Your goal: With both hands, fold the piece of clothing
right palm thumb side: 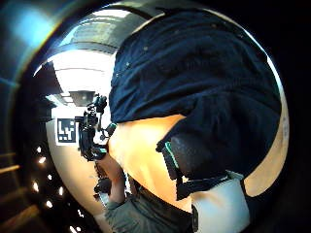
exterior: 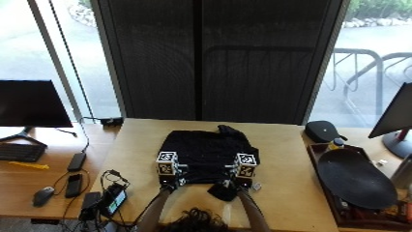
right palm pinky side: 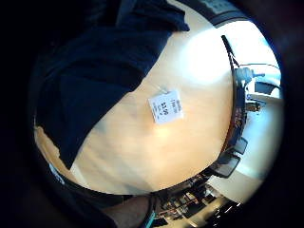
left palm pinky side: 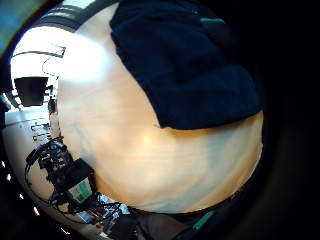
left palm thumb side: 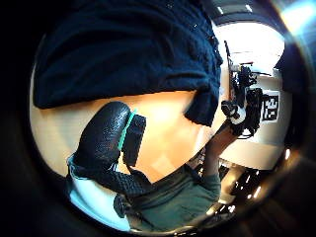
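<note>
Lying flat on the desk, the dark shirt stretches away from both hands. Left hand and right hand touch its near edge; I cannot tell how their fingers are.

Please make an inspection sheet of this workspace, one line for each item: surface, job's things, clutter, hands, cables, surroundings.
Surface: light wooden table.
Job's things: dark garment lying on the table, white tag beside it.
Clutter: dark oval tray, small black case.
Hands: left hand and right hand at the garment's near edge; fingers hidden.
Cables: black cables at the table's left edge.
Surroundings: monitor, keyboard, mouse, dark window blind.
</note>
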`<control>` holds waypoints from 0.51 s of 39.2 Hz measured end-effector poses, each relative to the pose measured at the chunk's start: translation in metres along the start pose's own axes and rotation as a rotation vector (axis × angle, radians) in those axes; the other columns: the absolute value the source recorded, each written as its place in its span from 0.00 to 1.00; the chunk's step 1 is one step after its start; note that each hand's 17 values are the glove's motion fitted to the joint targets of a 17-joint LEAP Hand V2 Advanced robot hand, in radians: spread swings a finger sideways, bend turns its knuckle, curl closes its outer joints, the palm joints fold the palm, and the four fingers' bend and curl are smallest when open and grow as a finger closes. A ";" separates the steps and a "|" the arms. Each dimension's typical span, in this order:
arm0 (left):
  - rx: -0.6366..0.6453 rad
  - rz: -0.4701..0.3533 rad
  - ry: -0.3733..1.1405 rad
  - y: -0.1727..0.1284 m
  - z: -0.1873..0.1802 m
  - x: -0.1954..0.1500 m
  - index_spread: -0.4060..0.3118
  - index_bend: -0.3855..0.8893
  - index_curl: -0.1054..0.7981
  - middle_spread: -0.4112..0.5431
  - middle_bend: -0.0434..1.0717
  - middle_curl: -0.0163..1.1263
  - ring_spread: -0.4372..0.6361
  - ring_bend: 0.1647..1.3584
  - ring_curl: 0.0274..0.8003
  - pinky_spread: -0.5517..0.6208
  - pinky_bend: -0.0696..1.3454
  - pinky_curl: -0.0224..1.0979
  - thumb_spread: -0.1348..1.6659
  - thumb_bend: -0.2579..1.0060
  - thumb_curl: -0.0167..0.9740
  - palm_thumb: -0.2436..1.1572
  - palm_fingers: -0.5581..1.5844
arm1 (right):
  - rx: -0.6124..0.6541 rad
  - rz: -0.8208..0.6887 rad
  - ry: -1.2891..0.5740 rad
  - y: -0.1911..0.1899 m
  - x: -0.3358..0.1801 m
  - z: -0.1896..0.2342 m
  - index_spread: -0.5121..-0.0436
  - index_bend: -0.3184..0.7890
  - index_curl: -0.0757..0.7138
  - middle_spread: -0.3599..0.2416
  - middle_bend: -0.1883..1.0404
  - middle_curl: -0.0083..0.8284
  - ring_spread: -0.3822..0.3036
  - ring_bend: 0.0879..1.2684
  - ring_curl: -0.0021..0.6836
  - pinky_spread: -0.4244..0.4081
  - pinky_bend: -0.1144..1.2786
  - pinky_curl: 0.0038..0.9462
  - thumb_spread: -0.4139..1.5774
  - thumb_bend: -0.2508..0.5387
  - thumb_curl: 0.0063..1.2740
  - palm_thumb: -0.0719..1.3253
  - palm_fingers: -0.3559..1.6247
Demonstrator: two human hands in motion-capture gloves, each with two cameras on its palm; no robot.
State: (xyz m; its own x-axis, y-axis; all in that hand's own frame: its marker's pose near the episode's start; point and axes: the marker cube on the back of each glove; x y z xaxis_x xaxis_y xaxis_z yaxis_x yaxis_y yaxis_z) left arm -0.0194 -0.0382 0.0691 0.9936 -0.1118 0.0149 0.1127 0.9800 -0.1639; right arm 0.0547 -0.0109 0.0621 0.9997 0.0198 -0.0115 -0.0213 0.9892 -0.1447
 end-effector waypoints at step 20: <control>0.126 -0.047 -0.175 -0.019 0.018 -0.013 0.39 0.53 0.48 0.41 0.26 0.36 0.51 0.35 0.34 0.67 0.39 0.29 0.73 0.22 0.34 0.49 0.48 | -0.058 0.086 0.095 -0.020 0.027 0.030 0.35 0.61 0.49 0.62 0.31 0.34 0.69 0.23 0.39 0.70 0.44 0.29 0.77 0.33 0.27 0.53 0.32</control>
State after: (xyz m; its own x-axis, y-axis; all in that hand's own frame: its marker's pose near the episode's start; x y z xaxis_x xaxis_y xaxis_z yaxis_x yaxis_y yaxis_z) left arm -0.0344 -0.0520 0.0895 0.9716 -0.1380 0.1923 0.1472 0.9885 -0.0346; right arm 0.0827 -0.0263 0.0941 0.9889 0.0879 -0.1197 -0.1104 0.9744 -0.1961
